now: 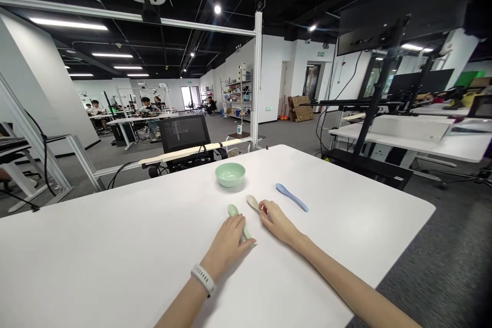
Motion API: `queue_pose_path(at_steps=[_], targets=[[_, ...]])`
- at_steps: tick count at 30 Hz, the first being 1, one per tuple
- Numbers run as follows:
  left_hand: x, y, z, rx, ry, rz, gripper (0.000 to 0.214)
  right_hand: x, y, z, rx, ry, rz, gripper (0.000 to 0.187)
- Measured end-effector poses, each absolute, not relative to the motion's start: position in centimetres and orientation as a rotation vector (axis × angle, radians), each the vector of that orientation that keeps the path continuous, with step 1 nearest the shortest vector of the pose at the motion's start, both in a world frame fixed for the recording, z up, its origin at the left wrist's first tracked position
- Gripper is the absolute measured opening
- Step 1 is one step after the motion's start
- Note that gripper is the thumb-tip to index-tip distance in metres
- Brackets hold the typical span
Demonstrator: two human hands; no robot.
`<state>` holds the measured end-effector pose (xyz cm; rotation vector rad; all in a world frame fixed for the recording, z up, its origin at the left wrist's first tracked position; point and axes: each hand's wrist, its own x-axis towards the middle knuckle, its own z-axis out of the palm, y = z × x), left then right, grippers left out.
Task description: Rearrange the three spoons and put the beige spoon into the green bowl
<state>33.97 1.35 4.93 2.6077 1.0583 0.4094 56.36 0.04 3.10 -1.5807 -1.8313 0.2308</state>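
Note:
A light green spoon (246,230) lies on the white table, its bowl pointing away from me. My left hand (227,238) rests over its left side, fingers stretched together and thumb spread out by the handle's end. To the right, my right hand (277,219) has its fingers pinched at the handle of a beige spoon (252,202); the bowl shows beyond the fingertips and most of the handle is hidden. Farther right lies a blue spoon (292,197), apart from both hands. Behind the spoons stands a green bowl (230,175), upright, with nothing visible inside.
The white table (126,251) has its right corner and edge beside my right arm. A metal frame (256,82) rises behind the table, with a black monitor (184,136) beyond it. A black stand (369,123) is at the right, and several people sit far back.

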Motion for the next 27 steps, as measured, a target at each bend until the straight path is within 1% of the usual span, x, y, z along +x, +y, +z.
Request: queue_pose_path(at_steps=[5, 9, 20, 27], targets=[[29.2, -0.5, 5.8, 2.496, 1.210, 0.326, 0.068, 55.6, 0.1, 2.9, -1.585, -1.839, 0.224, 0.016], [27.5, -1.2, 6.1, 2.459, 1.257, 0.291, 0.072, 55.5, 0.2, 2.6, -1.571, -1.836, 0.238, 0.013], [27.0, -1.0, 5.7, 2.438, 1.254, 0.328, 0.073, 55.3, 0.0, 2.3, -1.557, -1.831, 0.294, 0.011], [26.9, -1.3, 6.1, 2.419, 1.261, 0.282, 0.077, 55.3, -0.1, 2.4, -1.566, -1.835, 0.313, 0.016]])
